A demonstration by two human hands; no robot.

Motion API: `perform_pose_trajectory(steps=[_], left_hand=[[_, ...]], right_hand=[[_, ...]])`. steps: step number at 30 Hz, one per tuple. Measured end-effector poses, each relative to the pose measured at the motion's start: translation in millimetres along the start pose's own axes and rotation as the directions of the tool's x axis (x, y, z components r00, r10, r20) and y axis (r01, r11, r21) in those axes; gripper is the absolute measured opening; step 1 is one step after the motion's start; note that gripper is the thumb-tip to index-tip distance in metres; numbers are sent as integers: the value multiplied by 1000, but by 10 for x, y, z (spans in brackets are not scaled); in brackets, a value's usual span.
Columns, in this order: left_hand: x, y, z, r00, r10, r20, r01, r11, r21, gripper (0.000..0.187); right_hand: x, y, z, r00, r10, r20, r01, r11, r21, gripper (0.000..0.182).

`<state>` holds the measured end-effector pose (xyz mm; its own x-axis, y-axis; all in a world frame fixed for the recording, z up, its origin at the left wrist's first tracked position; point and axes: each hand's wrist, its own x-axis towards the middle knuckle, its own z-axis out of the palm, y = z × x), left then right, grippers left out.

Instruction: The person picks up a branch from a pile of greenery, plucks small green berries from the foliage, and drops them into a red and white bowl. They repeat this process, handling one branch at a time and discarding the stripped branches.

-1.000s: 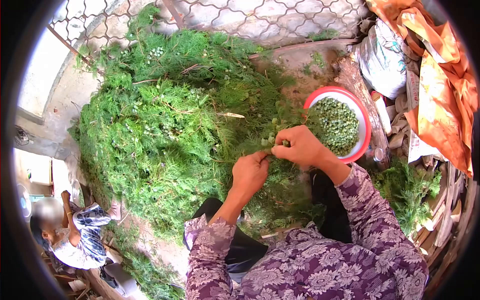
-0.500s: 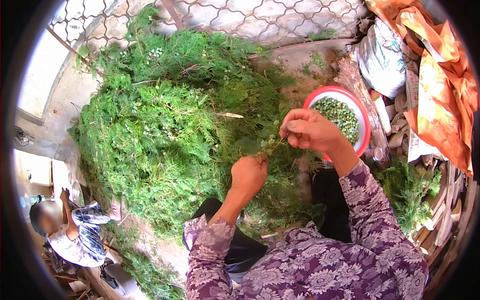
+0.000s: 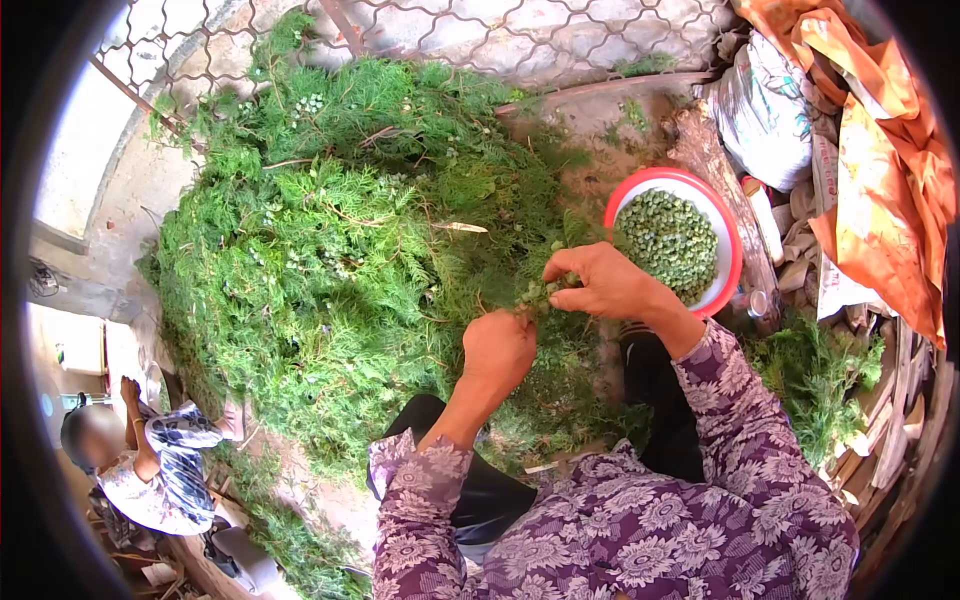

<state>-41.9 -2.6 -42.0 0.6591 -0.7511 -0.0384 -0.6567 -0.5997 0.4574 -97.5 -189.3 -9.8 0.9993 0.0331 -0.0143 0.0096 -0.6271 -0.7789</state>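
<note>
My left hand point(image 3: 498, 348) is closed on the lower end of a small conifer sprig point(image 3: 538, 292) with green seed cones on it. At the sprig's upper right, my right hand point(image 3: 608, 284) has its thumb and index finger apart, with the other fingers curled. Whether its fingertips touch the cones is hard to make out. Just beyond that hand stands a white basin point(image 3: 732, 262) with a red rim, holding many picked green cones point(image 3: 668, 238). A large heap of cut conifer branches point(image 3: 330, 240) lies in front and to the left.
A wire mesh fence point(image 3: 480, 35) runs along the back. On the right are a log point(image 3: 708, 150), a white sack point(image 3: 765, 115), an orange cloth point(image 3: 880, 200), split firewood point(image 3: 890, 430) and more greenery point(image 3: 820, 380). Another person point(image 3: 155, 460) sits at the far left.
My right hand has moved left and slightly down, away from the basin to the sprig, and its thumb and index finger have spread. My left hand stays in place on the sprig.
</note>
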Motion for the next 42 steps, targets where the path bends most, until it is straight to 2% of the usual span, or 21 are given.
perform_pose_trajectory(steps=[5, 7, 8, 11, 14, 16, 17, 19, 20, 22, 26, 30, 32, 33, 34, 35, 36, 38, 39, 41, 42], left_hand=[[7, 2, 2, 1000, 30, -6, -30, 999, -16, 14], [7, 28, -32, 1000, 17, -10, -18, 998, -53, 14], [11, 39, -47, 1000, 4, -14, -5, 996, -91, 14], [54, 50, -66, 1000, 1, -15, -1, 999, -53, 14], [74, 67, -114, 998, -45, 45, 46, 998, -34, 20], [86, 65, -129, 1000, -30, 9, 30, 998, -55, 20], [87, 61, -131, 1000, -15, -26, 13, 997, -77, 21], [83, 40, -121, 1000, -20, 0, 20, 998, -54, 21], [74, 36, -115, 999, -25, 25, 26, 999, -33, 21], [42, 18, -108, 999, -7, 33, 7, 1000, -12, 16], [12, -4, -123, 998, 25, 60, -30, 996, 87, 15], [31, 2, -145, 997, 6, 71, -14, 994, 108, 15], [49, 11, -144, 995, -41, 87, 33, 996, 87, 17], [52, 14, -137, 996, -34, 88, 27, 996, 86, 17], [52, 8, -122, 997, -63, 53, 63, 998, -1, 19], [53, -5, -105, 995, -96, 21, 97, 991, -89, 22], [61, -47, -60, 996, -93, 18, 94, 992, -89, 22], [100, -137, 32, 986, -168, 20, 159, 875, -457, 33], [111, -100, -11, 986, -167, 18, 156, 876, -457, 33], [123, 2, -117, 944, -281, 171, 324, 706, -630, 44], [143, 19, -111, 945, -279, 169, 322, 707, -629, 44]], right_hand=[[0, 73, 15, 1000, -20, -7, 20, 999, -33, 20], [-17, 79, -10, 977, -135, -166, 89, 962, -260, 18], [-31, 74, 5, 977, -135, -166, 89, 961, -261, 18], [-78, 64, 41, 961, -57, -272, -62, 910, -410, 16], [-106, 51, -46, 951, -148, -271, 53, 942, -331, 16], [-134, 19, -175, 990, -42, -138, 47, 998, 35, 15], [-138, 40, -157, 990, -41, -137, 46, 998, 37, 15], [-147, 116, -97, 926, -50, -373, -129, 889, -439, 13], [-145, 181, -128, 926, -47, -374, -132, 889, -438, 13], [-109, 377, -330, 838, 23, -545, -320, 829, -458, 13], [-286, 690, -651, 769, 53, -637, -393, 825, -406, 16], [-370, 654, -769, 738, 121, -664, -418, 855, -309, 19], [-377, 602, -779, 759, 245, -603, -378, 920, -102, 15], [-371, 580, -784, 755, 247, -607, -382, 919, -102, 15], [-351, 556, -793, 762, 385, -521, -305, 923, 235, 17], [-330, 532, -805, 784, 481, -393, -219, 806, 549, 19], [-323, 506, -807, 783, 479, -397, -216, 808, 548, 19], [-322, 446, -785, 894, 402, -199, -115, 634, 765, 14], [-314, 405, -756, 911, 379, -165, -94, 578, 811, 15], [-301, 290, -701, 925, 362, -114, -128, 582, 803, 15], [-284, 234, -677, 937, 344, -62, -163, 587, 793, 16]])
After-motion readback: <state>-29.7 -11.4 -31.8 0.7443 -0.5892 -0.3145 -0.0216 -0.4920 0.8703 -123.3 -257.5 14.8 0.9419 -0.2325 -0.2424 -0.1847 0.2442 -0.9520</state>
